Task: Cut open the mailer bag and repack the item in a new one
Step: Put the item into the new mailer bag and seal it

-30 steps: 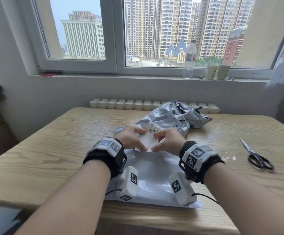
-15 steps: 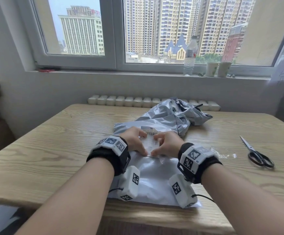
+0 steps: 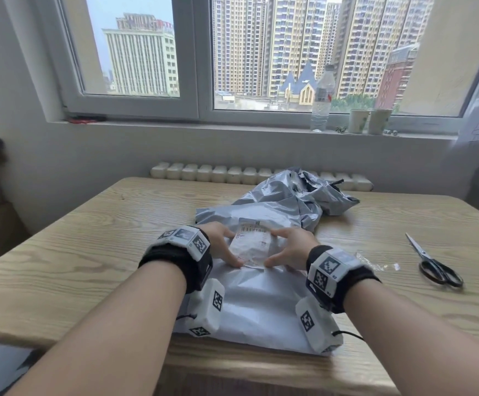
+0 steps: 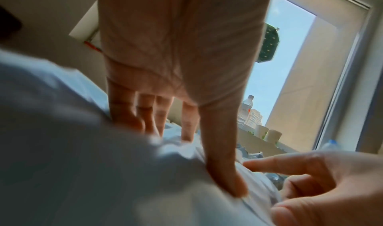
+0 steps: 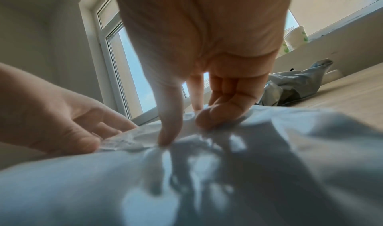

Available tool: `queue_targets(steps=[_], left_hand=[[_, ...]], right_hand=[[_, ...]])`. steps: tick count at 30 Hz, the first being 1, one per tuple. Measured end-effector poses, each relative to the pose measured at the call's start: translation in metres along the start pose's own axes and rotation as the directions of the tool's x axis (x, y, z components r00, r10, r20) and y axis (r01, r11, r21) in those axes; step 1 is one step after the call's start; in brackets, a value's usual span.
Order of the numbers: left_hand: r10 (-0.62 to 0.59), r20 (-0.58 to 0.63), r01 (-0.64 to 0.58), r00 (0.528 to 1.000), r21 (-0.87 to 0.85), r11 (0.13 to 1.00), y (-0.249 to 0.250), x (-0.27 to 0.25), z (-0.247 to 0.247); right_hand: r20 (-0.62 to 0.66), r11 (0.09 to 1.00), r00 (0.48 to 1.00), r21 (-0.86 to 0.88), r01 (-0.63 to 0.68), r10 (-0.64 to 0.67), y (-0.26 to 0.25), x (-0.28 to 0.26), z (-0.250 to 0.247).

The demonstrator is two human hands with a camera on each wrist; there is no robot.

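Note:
A white mailer bag (image 3: 249, 304) lies flat at the table's near edge. A shipping label (image 3: 251, 245) with a barcode sits on its far half. My left hand (image 3: 224, 247) presses the label's left edge with straight fingers and thumb. My right hand (image 3: 285, 247) presses the right edge with thumb and forefinger. The left wrist view shows the left hand's fingertips (image 4: 234, 185) flat on the white mailer bag (image 4: 82, 164). In the right wrist view my right hand's thumb tip (image 5: 165, 139) touches the crinkled label (image 5: 128, 139). The crumpled grey old mailer (image 3: 289, 198) lies just behind.
Scissors (image 3: 435, 264) lie shut on the wooden table (image 3: 89, 247) to the right, beside a clear plastic strip (image 3: 375, 262). A water bottle (image 3: 321, 101) and two paper cups (image 3: 367, 121) stand on the windowsill. A radiator runs behind the table's far edge.
Earlier both hands held the label pinched close together. It now lies flat on the white bag, and the hands have spread apart to its left and right edges.

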State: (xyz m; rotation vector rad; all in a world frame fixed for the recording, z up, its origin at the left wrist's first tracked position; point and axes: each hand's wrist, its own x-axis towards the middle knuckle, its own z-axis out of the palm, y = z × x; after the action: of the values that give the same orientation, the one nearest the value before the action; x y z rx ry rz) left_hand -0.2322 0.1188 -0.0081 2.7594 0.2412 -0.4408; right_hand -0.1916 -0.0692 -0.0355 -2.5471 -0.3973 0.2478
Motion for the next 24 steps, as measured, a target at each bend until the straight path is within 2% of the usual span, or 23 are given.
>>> queue_targets(steps=[3,6,7,9,11,12,17,21,24], left_hand=[[-0.016,0.037,0.018,0.999,-0.056,0.998,0.001,0.000,-0.020],[0.030,-0.079,-0.040,0.996,-0.124,0.991,0.009,-0.001,-0.039],[0.065,-0.106,-0.078,0.992,-0.116,0.990,0.013,-0.001,-0.042],[0.123,-0.090,-0.129,0.988,-0.068,0.989,0.022,0.001,-0.038],[0.146,-0.032,-0.145,0.989,0.051,0.988,0.026,0.006,-0.027],[0.152,-0.006,-0.151,0.988,0.107,0.983,0.027,0.009,-0.022],[0.163,0.081,-0.175,0.983,0.168,0.970,0.021,0.018,-0.011],[0.108,0.125,-0.131,0.986,0.198,0.971,0.018,0.021,-0.011],[0.080,0.109,-0.104,0.991,0.244,0.964,0.018,0.020,-0.010]], right_hand=[[-0.077,0.997,0.995,0.036,0.061,-0.059,-0.005,0.001,-0.009],[-0.224,0.983,0.960,0.033,0.181,-0.170,-0.019,0.000,-0.019],[-0.200,0.975,0.954,-0.024,0.222,-0.222,-0.024,0.000,-0.019],[-0.034,0.934,0.952,-0.207,0.291,-0.305,-0.034,-0.001,-0.014],[0.115,0.886,0.952,-0.348,0.307,-0.284,-0.037,0.000,-0.003],[0.143,0.881,0.952,-0.361,0.304,-0.270,-0.035,0.002,0.001],[0.125,0.893,0.954,-0.336,0.300,-0.273,-0.017,0.013,0.000],[0.178,0.868,0.952,-0.395,0.303,-0.251,-0.010,0.017,-0.002],[0.233,0.840,0.953,-0.463,0.282,-0.192,-0.010,0.016,-0.007]])
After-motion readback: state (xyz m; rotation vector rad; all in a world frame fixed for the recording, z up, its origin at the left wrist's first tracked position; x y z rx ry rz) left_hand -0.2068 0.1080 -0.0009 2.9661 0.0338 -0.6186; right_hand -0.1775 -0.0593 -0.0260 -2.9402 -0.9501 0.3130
